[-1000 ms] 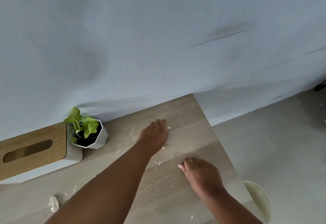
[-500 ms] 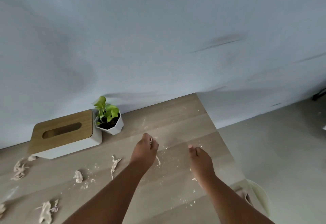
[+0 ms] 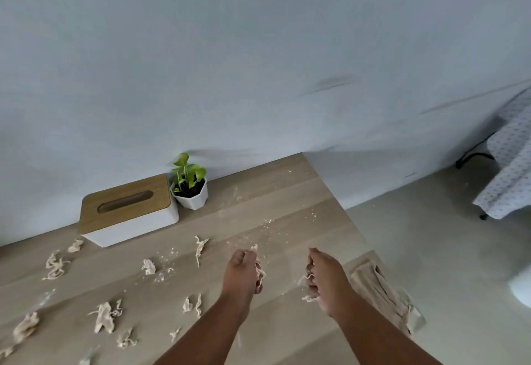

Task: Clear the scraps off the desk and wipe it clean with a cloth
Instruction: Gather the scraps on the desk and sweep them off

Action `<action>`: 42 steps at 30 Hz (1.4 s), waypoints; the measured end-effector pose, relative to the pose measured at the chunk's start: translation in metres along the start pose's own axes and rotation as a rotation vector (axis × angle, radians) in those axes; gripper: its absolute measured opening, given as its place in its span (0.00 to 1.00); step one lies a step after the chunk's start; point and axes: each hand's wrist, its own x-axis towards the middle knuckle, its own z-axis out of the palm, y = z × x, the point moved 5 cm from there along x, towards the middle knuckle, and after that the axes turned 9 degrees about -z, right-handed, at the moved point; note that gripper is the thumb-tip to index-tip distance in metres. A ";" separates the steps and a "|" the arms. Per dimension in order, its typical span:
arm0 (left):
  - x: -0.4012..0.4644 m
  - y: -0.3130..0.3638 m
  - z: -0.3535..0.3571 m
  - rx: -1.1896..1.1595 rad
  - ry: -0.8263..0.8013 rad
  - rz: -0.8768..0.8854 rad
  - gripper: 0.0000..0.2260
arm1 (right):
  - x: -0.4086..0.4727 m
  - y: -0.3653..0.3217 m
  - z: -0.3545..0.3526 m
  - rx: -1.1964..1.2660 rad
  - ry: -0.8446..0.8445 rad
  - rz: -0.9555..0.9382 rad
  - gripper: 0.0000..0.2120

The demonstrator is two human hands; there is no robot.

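Currently left hand [image 3: 240,274] and right hand [image 3: 323,280], lower centre, each clench gathered scraps [image 3: 260,271], likely for binning; cloth [image 3: 379,287] waits at desk [image 3: 287,198] edge, lower right.

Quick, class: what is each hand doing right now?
Left hand: curled round beige scraps.
Right hand: fingers curled, gripping more scraps.

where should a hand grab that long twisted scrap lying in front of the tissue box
Pinch the long twisted scrap at its bunched upper end, coming straight down from above. It lies flat on the desk with bare wood around it, so fingertips can close across its narrow width.
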 end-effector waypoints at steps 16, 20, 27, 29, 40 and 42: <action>-0.093 -0.100 0.030 0.110 -0.297 -0.142 0.09 | -0.138 0.069 -0.095 0.320 0.153 0.049 0.14; -0.111 -0.101 0.060 0.176 -0.336 -0.127 0.07 | -0.152 0.071 -0.130 0.382 0.217 0.034 0.13; -0.139 -0.109 0.125 0.283 -0.406 -0.119 0.06 | -0.158 0.073 -0.200 0.482 0.271 0.005 0.17; -0.147 -0.117 0.147 0.318 -0.411 -0.132 0.05 | -0.158 0.075 -0.223 0.499 0.284 0.018 0.18; -0.185 -0.166 0.289 0.351 -0.388 -0.196 0.09 | -0.125 0.074 -0.367 0.495 0.315 0.075 0.16; -0.188 -0.171 0.311 0.340 -0.379 -0.206 0.11 | -0.116 0.070 -0.388 0.516 0.307 0.085 0.16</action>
